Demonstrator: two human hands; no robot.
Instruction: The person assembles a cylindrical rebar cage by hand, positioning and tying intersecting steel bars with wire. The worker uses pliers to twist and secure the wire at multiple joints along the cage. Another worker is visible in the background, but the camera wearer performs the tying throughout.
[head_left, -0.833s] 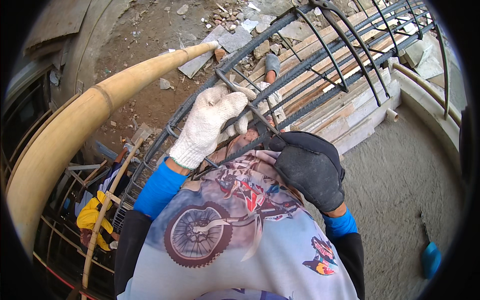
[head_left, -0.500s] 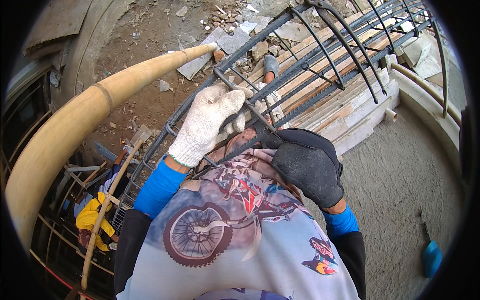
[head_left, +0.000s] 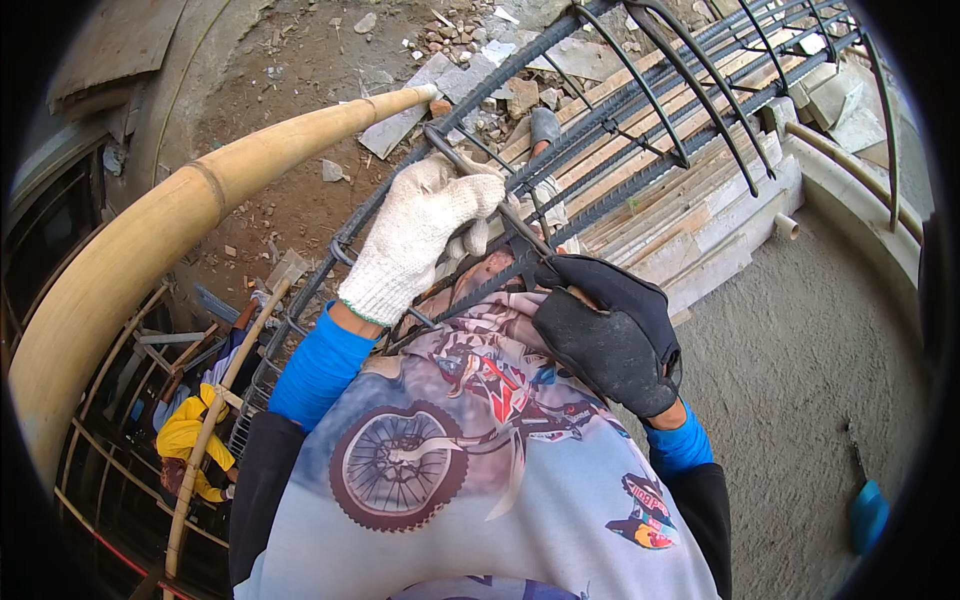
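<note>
A long cage of ribbed steel rebar (head_left: 560,165) slants from beside my lap to the upper right, with bent stirrups around its bars. My left hand (head_left: 415,230), in a white knit glove, is closed around a steel stirrup (head_left: 522,230) crossing the near part of the cage. The stirrup's lower end meets the fingertips of my right hand (head_left: 610,335), which wears a black glove. Those right fingers are curled closed at that end, their tips partly hidden. Farther along the cage, several loose-looking stirrups (head_left: 700,85) hang bunched over the top bar.
A thick bamboo pole (head_left: 200,190) rises on the left. Below it, a person in yellow (head_left: 190,435) is among bamboo poles and rebar. Stacked planks (head_left: 690,235) lie under the cage. At right are wet-looking concrete (head_left: 790,330) and a blue scoop-like thing (head_left: 868,515). Rubble (head_left: 470,50) lies beyond.
My right hand has turned slightly and shifted up and left at the stirrup's lower end. My left hand keeps its hold. The cage and bunched stirrups have shifted slightly in view.
</note>
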